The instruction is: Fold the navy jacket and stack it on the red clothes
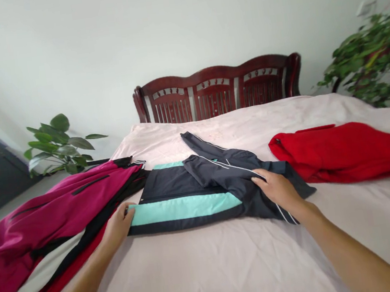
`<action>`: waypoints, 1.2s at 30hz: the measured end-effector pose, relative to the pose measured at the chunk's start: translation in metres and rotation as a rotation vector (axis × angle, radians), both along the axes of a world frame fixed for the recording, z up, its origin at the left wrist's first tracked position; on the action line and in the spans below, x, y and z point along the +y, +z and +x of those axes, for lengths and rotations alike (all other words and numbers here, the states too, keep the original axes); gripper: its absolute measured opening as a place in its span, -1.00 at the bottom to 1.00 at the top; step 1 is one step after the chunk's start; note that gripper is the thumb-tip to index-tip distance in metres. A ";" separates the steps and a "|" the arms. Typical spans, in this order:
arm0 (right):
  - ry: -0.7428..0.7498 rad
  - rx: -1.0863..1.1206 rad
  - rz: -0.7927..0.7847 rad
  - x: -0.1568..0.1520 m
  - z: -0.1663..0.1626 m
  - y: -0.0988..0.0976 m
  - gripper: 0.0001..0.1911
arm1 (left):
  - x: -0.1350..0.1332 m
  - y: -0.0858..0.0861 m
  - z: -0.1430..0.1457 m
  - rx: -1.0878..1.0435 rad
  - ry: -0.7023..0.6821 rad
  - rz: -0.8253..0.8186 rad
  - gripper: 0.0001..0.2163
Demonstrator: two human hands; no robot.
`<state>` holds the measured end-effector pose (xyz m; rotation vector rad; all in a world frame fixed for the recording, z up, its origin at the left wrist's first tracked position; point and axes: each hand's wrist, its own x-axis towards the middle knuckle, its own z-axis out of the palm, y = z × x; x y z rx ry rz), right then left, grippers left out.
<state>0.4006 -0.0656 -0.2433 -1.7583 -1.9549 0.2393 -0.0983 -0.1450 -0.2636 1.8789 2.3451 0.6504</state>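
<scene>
A dark navy jacket (171,181) with mint-green panels and white piping lies spread on the bed, its hem toward the left. Both sleeves are laid over toward the middle of its body. My left hand (120,220) pinches the near left corner of the hem beside the mint panel. Over on the right, my right hand (276,185) grips the dark cloth near the shoulder, by a white piping line, with thumb and fingers closed on it. The fabric between the two hands rests on the sheet.
Magenta, black, white and red garments (58,208) are piled on the left. A red garment (348,151) lies at right. The pink sheet (212,269) covers the bed, with a wooden headboard (214,90) behind. Leafy plants (58,143) stand at both sides.
</scene>
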 end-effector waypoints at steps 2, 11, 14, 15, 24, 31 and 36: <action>-0.054 -0.110 -0.076 0.003 0.002 -0.015 -0.61 | 0.020 -0.006 0.013 0.118 0.050 -0.083 -0.64; -0.070 -0.279 -0.115 0.001 0.003 -0.038 -0.66 | 0.026 -0.011 0.043 0.386 0.055 -0.078 -0.61; -0.077 -0.280 -0.091 0.001 0.002 -0.039 -0.66 | 0.018 -0.003 0.069 0.451 -0.159 0.091 -0.59; -0.077 -0.280 -0.083 0.001 0.002 -0.040 -0.66 | 0.015 -0.002 0.082 0.437 -0.286 0.133 -0.60; -0.198 -0.206 -0.072 -0.006 0.001 -0.034 -0.72 | 0.009 -0.035 0.166 0.369 -0.710 0.006 -0.46; -0.214 -0.172 -0.144 -0.005 0.003 -0.032 -0.66 | 0.016 -0.025 0.163 0.030 -0.663 -0.061 -0.60; -0.169 -0.115 -0.165 -0.006 0.002 -0.029 -0.48 | 0.064 -0.010 0.171 -0.367 -0.392 -0.027 -0.69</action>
